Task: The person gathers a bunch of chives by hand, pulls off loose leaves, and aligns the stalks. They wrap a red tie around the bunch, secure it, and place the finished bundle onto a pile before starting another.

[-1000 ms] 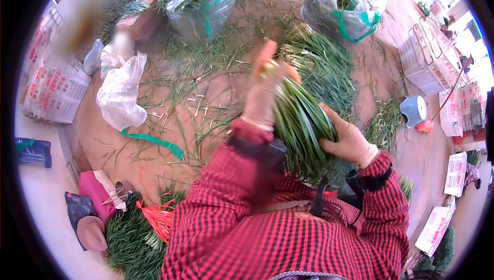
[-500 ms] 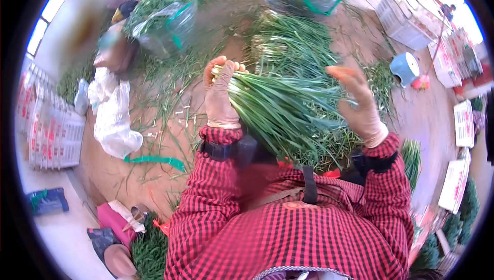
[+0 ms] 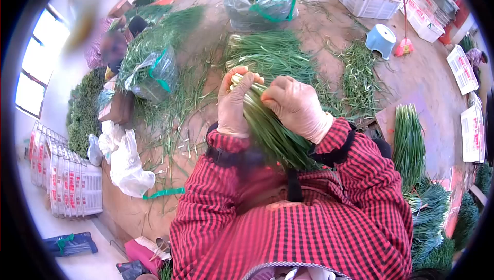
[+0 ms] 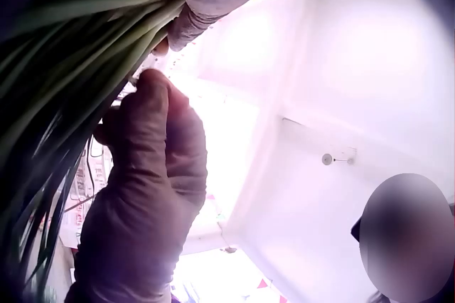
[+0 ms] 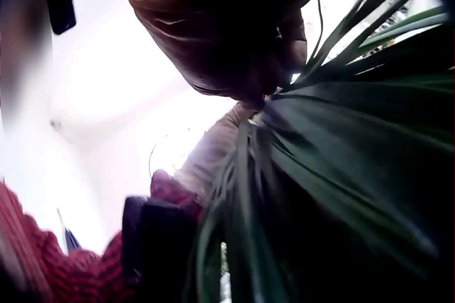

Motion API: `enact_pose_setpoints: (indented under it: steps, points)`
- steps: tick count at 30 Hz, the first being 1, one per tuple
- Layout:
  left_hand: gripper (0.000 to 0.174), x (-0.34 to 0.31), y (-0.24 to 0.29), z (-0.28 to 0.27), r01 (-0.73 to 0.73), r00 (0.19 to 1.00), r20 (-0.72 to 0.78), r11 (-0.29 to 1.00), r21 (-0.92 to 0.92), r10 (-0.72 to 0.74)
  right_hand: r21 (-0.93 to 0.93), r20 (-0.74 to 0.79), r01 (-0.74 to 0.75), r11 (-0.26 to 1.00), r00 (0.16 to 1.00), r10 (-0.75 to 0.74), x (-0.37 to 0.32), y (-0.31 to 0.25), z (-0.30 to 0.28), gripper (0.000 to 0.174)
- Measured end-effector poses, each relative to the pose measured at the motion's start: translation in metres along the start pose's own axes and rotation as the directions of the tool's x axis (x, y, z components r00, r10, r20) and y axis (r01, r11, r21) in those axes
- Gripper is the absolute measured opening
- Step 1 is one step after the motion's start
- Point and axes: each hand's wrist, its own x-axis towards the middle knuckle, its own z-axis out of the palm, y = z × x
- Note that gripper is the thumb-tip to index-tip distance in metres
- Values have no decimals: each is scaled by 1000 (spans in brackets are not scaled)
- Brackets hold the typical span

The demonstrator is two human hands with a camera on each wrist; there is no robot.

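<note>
A bunch of chives (image 3: 270,136), pale stem ends up and green leaves hanging toward the lap, is gripped near its stems by my gloved left hand (image 3: 232,110). The left thumb lies across the front of the stems. My gloved right hand (image 3: 299,109) is close beside it, its fingers curled and pinching at the bunch's side just below the left thumb. In the left wrist view the right hand (image 4: 146,168) shows bent fingers at the edge of the leaves. Dark leaves (image 5: 341,147) spread below the hands in the right wrist view.
A pile of chives (image 3: 272,51) lies on the floor ahead, loose trimmings around it. Tied bunches (image 3: 410,143) lie at right. A filled plastic bag (image 3: 260,4), blue stool (image 3: 381,40), white crates (image 3: 74,182) and another person (image 3: 110,43) surround the work area.
The bunch first swung left and lay sideways in my left hand, then tilted leaves-down. My right hand let go, opened away, then came back to pinch at the stems. The head view turned right.
</note>
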Motion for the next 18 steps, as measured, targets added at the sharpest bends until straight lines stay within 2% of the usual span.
enact_pose_setpoints:
  steps: [3,5,7,9,11,12,13,14,17,18]
  points:
    - [32,-1,2,12,-1,1000,-7,1000,-4,1,332,-87,-167,929,975,206,-16,15,-21,10]
    - [29,3,5,13,-56,998,-19,998,-5,56,359,-100,-222,906,957,273,-26,24,-49,11]
    - [23,10,15,5,-99,994,-49,995,11,99,542,-99,-341,768,882,461,-51,38,-79,14]
    - [14,28,26,-32,-134,985,-102,990,43,137,685,-30,-443,578,776,631,-81,58,-113,16]
    - [15,24,47,-47,-191,952,-235,981,47,196,410,-132,-485,772,806,576,-123,106,-127,27]
    - [16,33,54,-79,-243,940,-242,970,25,242,376,-211,-506,776,769,604,-145,125,-128,33]
    - [28,43,57,-123,-299,924,-250,954,5,291,344,-287,-527,777,729,621,-165,141,-127,39]
    - [22,46,63,-158,-279,913,-309,960,9,268,313,-361,-545,778,690,628,-175,150,-126,45]
    - [17,27,73,-216,-260,943,-232,963,-74,237,515,-343,-484,708,640,687,-178,137,-131,43]
    - [18,18,72,-214,-285,875,-415,958,-20,251,622,-338,-431,653,605,721,-171,130,-126,39]
